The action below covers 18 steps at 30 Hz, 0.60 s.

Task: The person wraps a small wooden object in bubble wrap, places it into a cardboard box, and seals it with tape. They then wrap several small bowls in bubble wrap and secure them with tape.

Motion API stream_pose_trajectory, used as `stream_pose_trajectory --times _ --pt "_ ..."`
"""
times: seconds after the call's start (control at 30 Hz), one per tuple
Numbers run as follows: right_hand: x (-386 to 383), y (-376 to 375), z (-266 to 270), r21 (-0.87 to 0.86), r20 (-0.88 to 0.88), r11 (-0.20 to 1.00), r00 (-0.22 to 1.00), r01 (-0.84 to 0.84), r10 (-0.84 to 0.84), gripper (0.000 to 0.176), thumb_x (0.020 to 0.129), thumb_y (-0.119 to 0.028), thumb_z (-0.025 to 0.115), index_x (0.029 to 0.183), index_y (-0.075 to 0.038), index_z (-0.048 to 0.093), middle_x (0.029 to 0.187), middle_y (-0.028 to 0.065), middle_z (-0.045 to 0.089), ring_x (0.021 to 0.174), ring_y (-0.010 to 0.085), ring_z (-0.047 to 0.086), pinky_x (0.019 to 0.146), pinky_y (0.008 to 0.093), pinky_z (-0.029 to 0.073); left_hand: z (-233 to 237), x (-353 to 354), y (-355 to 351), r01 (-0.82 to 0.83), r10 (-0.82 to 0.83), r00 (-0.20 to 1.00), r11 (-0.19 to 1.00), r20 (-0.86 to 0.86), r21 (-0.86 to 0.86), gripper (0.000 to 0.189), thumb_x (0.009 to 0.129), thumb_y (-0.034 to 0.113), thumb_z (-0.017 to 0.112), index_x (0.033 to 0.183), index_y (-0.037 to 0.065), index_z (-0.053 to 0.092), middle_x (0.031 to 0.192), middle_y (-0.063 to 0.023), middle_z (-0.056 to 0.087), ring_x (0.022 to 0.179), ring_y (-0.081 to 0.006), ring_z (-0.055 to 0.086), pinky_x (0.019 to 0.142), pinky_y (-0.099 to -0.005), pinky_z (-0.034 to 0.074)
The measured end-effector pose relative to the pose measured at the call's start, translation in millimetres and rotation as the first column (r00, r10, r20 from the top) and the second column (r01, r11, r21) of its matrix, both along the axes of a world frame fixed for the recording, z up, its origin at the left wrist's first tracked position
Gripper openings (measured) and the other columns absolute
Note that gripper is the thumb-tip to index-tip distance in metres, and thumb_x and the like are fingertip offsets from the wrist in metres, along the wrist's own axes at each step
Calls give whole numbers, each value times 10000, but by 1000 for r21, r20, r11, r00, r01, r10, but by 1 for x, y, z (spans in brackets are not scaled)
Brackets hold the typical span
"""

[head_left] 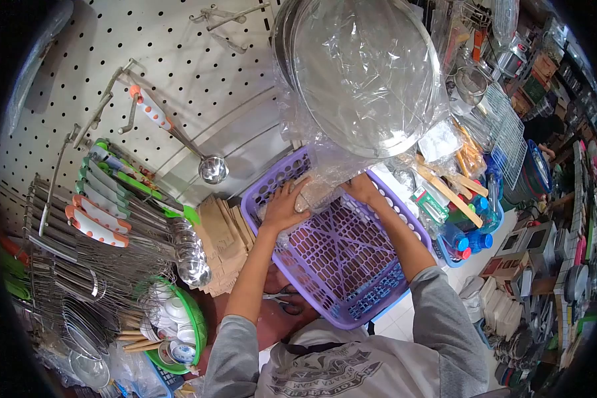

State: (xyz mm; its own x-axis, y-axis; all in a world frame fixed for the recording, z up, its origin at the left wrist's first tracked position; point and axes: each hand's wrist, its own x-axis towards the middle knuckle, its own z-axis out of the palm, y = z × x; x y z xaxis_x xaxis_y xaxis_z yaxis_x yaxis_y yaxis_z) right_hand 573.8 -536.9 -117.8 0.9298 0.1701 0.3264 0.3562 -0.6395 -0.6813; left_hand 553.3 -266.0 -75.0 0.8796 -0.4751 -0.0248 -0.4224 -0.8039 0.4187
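Note:
A purple plastic basket (351,312) with slotted sides and floor is tilted in front of me. At its far end lies a package in clear plastic (317,192), brownish and textured; its exact kind does not show. My left hand (285,205) is closed on the package's left side, the thumb pressed against it. Just right of the package, my right hand (363,190) reaches inside the far right corner with bent fingers. Those fingertips are partly hidden, and what they grip cannot be made out. Large round metal-rimmed sieves in plastic (365,73) hang above both hands.
A ladle (212,169) hangs from the pegboard (166,40). Whisks and other utensils (99,222) crowd the left, above a green basket (196,312) of bowls. Brown cardboard (219,232) stands beside the purple basket. Blue-capped bottles (477,239) are at the right.

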Motion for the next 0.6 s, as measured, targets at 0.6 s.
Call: stream_pose_trajectory --times 0.6 --pt "-11 28 -35 -49 -210 976 953 211 -216 476 980 -370 492 1156 71 481 937 314 659 934 474 634 845 531 486 -7 1 -7 -22 26 999 995 -35 97 937 753 449 734 1528 435 208 1535 -138 311 1340 -437 368 1136 -543 275"
